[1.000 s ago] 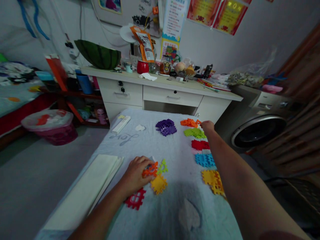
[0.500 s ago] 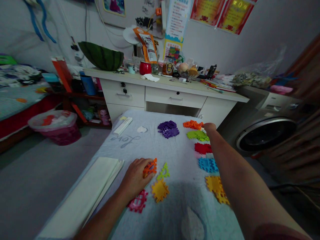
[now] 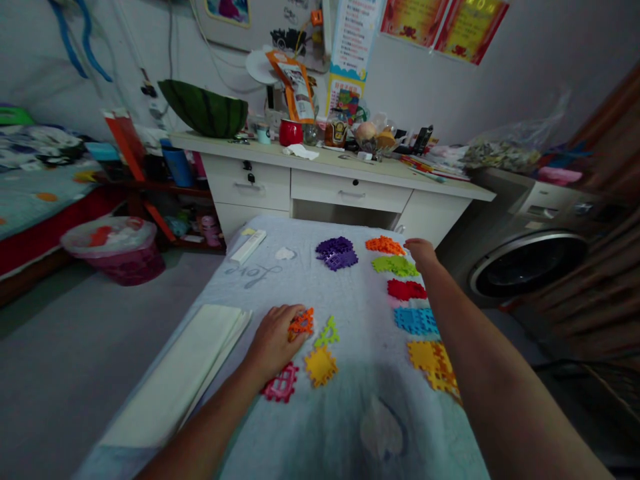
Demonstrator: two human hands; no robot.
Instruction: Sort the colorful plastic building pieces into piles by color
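Note:
My left hand [image 3: 275, 339] is closed on an orange interlocking plastic tile [image 3: 303, 321], low over the cloth-covered table. Close to it lie a lime-green triangular tile [image 3: 328, 332], a yellow tile [image 3: 321, 367] and a pinkish-red window-shaped tile [image 3: 283, 384] partly under my wrist. My right hand [image 3: 421, 251] is stretched far out at the right edge, beside a pile of orange tiles [image 3: 385, 245]; its fingers are too small and blurred to read. Down that side run piles of green tiles [image 3: 395, 266], red tiles [image 3: 406, 290], blue tiles [image 3: 415, 321] and yellow tiles [image 3: 433, 363], some partly behind my forearm.
Purple tiles [image 3: 337, 253] are heaped at the far middle of the table. A long white box [image 3: 249, 247] lies far left, a folded white cloth [image 3: 180, 373] nearer. Beyond stands a cluttered desk [image 3: 345, 177], with a washing machine [image 3: 525, 233] at right and a pink bin [image 3: 117, 257] at left.
My right hand has drawn slightly away from the orange pile, where its fingertips were before. The left hand keeps the orange tile, turned a little flatter. The view has shifted slightly.

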